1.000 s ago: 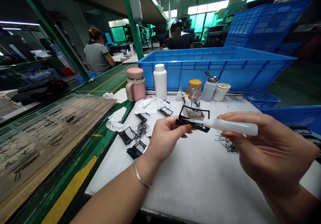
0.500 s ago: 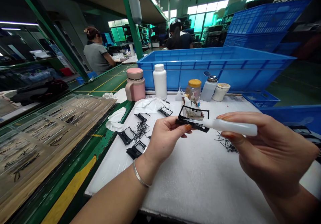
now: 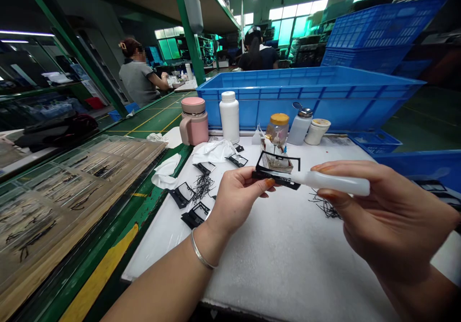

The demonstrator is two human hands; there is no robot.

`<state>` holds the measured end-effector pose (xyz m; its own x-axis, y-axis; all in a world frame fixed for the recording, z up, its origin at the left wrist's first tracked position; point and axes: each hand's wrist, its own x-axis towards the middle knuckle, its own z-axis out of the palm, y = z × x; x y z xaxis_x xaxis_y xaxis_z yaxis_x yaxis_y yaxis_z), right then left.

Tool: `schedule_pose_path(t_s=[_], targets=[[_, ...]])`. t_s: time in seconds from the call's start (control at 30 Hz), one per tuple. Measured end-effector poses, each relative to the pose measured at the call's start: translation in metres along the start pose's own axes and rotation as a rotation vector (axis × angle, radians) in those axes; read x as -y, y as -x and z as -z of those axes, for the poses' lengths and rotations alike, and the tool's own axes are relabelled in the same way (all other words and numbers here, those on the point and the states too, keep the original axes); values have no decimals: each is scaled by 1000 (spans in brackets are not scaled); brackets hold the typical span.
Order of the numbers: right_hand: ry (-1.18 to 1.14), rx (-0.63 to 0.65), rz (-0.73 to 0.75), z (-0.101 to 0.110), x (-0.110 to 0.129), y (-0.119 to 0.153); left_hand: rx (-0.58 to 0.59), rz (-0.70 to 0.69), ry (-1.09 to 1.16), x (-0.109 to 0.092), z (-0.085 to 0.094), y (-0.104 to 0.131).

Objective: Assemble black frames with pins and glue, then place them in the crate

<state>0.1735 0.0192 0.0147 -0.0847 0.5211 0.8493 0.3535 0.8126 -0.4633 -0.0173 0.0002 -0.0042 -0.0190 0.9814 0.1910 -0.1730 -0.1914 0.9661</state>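
Head view: from where I stand, both hands are busy above the middle of the counter (image 3: 270, 254). The left hand (image 3: 236, 199), a bracelet (image 3: 202, 250) at its wrist, pinches a black frame (image 3: 284, 181) by its lower left part, thumb on the near side, fingers curled behind. That frame is held up off the surface, its open rectangle tilted upward. The right hand (image 3: 389, 211) squeezes a white squeeze bottle (image 3: 338, 183) between thumb and fingers; it lies almost level, its thin nozzle pointing left along the frame's lower bar. Whether the tip touches the bar, I can't tell.

Left of the left hand sits a loose heap of black strips (image 3: 202, 189), with other frames (image 3: 182, 195) lying around it. A second heap (image 3: 325, 205) shows just left of the right hand, partly hidden by it. Farther back lies a white cloth (image 3: 213, 152), and behind that, left to right, stand a pink mug (image 3: 195, 126), a tall bottle (image 3: 229, 119), a yellow-lidded jar (image 3: 277, 126), a pump bottle (image 3: 301, 127) and a white pot (image 3: 317, 132). A big blue bin (image 3: 306, 105) spans the far edge. Over on the left is a divided tray (image 3: 77, 180) with more dark strips in it. Two co-workers (image 3: 139, 81) sit well beyond.
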Motion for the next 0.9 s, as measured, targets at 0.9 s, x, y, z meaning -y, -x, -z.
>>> schedule_pose_path(t_s=[0.9], targets=[[-85,-119,59,0,-3,-6,-58,-10,15,-4,5,0]])
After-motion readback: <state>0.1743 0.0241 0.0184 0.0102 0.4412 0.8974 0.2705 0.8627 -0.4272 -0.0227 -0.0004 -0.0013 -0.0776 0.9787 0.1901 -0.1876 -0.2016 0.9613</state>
